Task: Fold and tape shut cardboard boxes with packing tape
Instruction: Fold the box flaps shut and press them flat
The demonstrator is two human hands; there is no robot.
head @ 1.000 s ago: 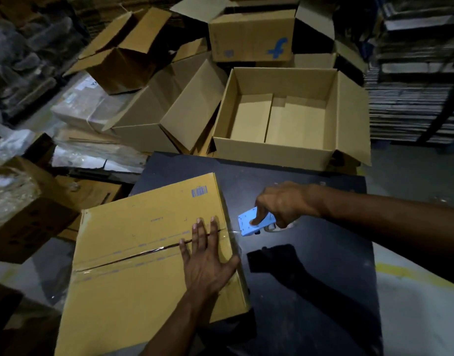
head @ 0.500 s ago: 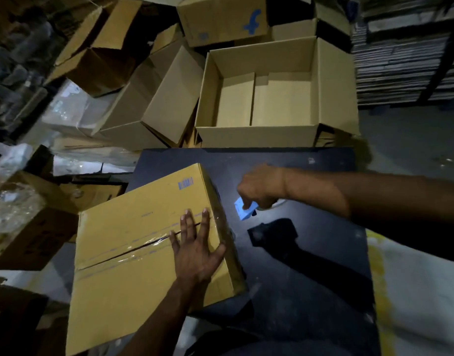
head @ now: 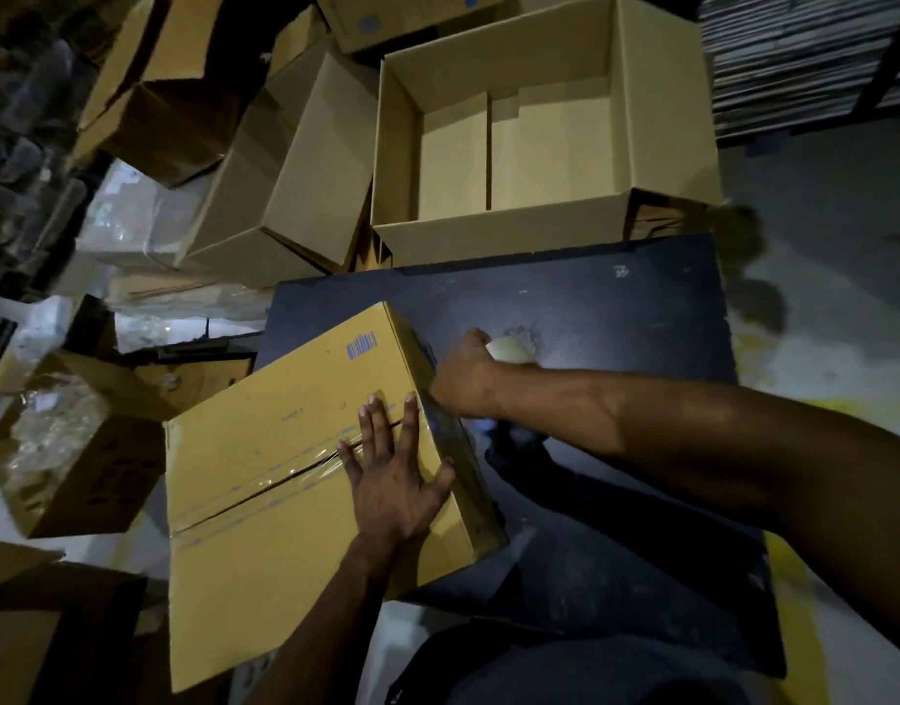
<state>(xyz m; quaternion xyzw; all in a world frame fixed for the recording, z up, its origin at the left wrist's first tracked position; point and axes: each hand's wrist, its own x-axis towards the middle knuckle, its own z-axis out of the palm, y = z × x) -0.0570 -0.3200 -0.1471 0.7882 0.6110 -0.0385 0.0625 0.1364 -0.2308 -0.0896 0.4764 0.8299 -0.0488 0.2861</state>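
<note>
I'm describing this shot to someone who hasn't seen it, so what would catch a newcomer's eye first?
First, the closed yellow box lying on the black table, its centre seam covered with clear tape, with the left hand pressed flat on top near the right edge. Just beyond that edge, the right hand reaches down beside a pale tape roll. Behind the table sits a big empty open box.

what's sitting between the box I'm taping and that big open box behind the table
Only bare dark tabletop, seen in the head view, separates the taped box from the open box; the right hand works beside that stretch.
</note>
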